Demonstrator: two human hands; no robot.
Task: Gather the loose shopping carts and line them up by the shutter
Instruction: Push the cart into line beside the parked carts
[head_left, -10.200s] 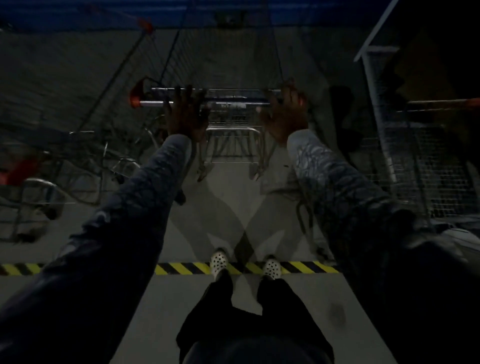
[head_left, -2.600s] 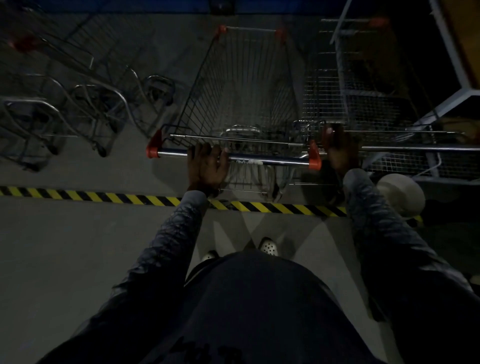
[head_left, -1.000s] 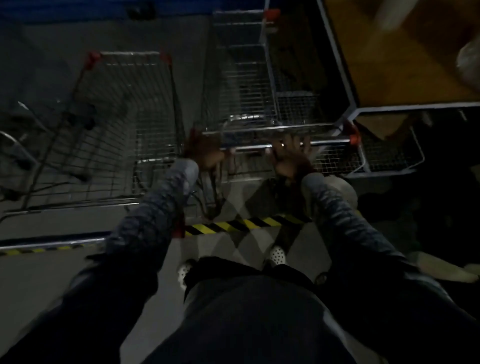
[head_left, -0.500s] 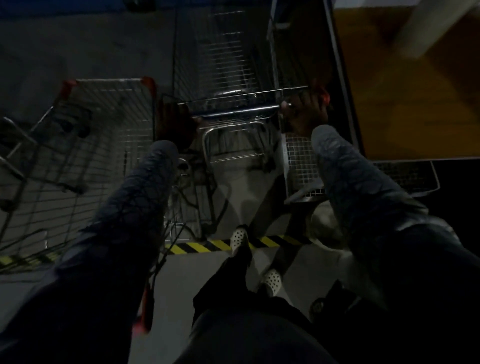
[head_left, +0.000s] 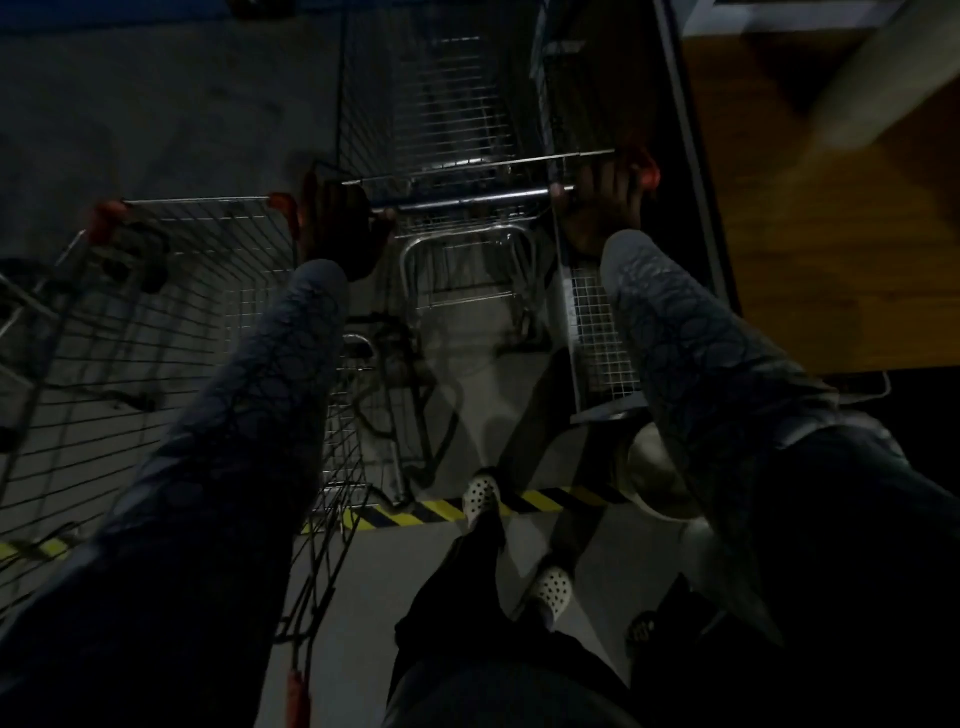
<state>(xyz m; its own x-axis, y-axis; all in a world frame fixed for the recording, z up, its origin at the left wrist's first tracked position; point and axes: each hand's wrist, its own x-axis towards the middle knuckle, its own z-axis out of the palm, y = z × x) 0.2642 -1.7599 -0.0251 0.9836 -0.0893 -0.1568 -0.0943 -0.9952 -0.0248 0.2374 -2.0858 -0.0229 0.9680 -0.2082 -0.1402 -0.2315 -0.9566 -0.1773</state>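
Shopping cart (head_left: 431, 104) stands straight ahead of the person on the grey floor (head_left: 156, 119), its nose pointing away toward a blue strip (head_left: 104, 9) at the far edge, which is too dark to make out. Both hands hold its handle bar (head_left: 467, 200): the left hand (head_left: 337, 228) is wrapped round the bar's left end, and the right hand (head_left: 602, 202) grips the right end just beside a red end cap (head_left: 647, 174). Floor shows through the wires of the basket, and in this dim light I cannot tell whether anything lies inside. A second cart (head_left: 182, 312) sits close on the left, side by side with the held one, its red-cornered rim near the left hand; floor shows through its mesh too. On the right, a pale wire panel (head_left: 597, 332) runs beside the right sleeve (head_left: 685, 353). The person's spotted white shoes (head_left: 480, 496) stand at a yellow-and-black stripe (head_left: 415, 512) on the floor, one touching it, the other behind it.
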